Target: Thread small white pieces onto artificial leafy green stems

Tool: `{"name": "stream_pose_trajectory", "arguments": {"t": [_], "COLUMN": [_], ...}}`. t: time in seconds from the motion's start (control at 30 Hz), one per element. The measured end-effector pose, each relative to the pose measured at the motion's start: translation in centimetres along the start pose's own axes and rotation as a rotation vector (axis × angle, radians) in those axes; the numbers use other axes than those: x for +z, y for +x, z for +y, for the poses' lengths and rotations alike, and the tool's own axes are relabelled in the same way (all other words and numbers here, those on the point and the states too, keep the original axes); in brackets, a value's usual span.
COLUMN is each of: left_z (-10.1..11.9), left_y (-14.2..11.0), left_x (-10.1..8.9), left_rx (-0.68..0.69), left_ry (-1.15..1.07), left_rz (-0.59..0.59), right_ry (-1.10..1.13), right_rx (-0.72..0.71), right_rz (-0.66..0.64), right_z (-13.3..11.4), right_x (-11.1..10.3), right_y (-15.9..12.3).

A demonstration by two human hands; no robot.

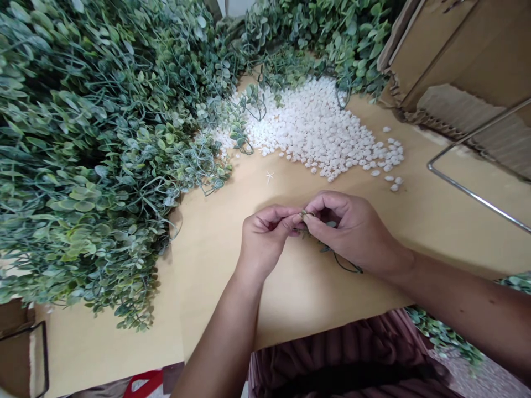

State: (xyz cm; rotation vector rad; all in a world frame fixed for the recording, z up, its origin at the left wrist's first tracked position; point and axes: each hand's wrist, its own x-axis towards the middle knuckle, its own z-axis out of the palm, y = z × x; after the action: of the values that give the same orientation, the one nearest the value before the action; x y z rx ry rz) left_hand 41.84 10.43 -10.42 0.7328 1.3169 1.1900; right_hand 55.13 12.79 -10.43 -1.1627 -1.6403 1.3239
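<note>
My left hand (265, 237) and my right hand (352, 229) meet over the middle of a tan table (215, 260). Both are pinched, fingertips touching, on a small green artificial sprig (332, 251) whose thin stem and leaves hang below my right palm. What sits between the fingertips themselves is too small to name. A heap of small white pieces (319, 132) lies on the table just beyond my hands. One tiny white star-shaped piece (269, 177) lies apart, between the heap and my left hand.
A big mass of artificial green foliage (91, 143) covers the table's left and far side. A cardboard box (460, 61) and a metal wire frame (468, 190) stand at the right. More foliage (448, 334) hangs at the lower right, by pleated fabric on my lap (332, 354).
</note>
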Motion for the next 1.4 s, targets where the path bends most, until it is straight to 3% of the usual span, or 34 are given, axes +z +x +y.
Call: {"name": "stream_pose_trajectory", "arguments": {"t": [0.23, 0.4, 0.6, 0.77, 0.9, 1.0, 1.13, 1.23, 1.4], "left_z": [0.3, 0.4, 0.1, 0.5, 0.6, 0.5, 0.3, 0.3, 0.3], "left_y": [0.0, -0.1, 0.1, 0.0, -0.1, -0.1, -0.2, -0.4, -0.5], "left_x": [-1.5, -1.7, -0.1, -0.4, -0.8, -0.7, -0.5, -0.6, -0.9], "left_rx": [0.091, 0.130, 0.044, 0.051, 0.073, 0.095, 0.120, 0.149, 0.195], "left_ry": [0.029, 0.134, 0.075, 0.075, 0.028, 0.027, 0.016, 0.009, -0.013], "left_rz": [0.054, 0.015, -0.013, 0.015, 0.058, 0.074, 0.043, 0.038, 0.104], "right_ry": [0.123, 0.180, 0.229, 0.297, 0.424, 0.290, -0.057, -0.213, -0.243], "right_rx": [0.057, 0.041, -0.060, -0.214, -0.121, -0.012, -0.107, -0.165, -0.178], "right_rz": [0.076, 0.114, 0.055, -0.090, -0.077, 0.022, 0.106, 0.073, 0.013], "right_z": [0.3, 0.6, -0.1, -0.8, -0.7, -0.2, 0.8, 1.3, 1.2], "right_x": [-0.6, -0.8, -0.6, -2.0, -2.8, -2.2, -0.9, -0.5, -0.6], "right_y": [0.5, 0.5, -0.2, -0.4, -0.1, 0.2, 0.2, 0.2, 0.2]}}
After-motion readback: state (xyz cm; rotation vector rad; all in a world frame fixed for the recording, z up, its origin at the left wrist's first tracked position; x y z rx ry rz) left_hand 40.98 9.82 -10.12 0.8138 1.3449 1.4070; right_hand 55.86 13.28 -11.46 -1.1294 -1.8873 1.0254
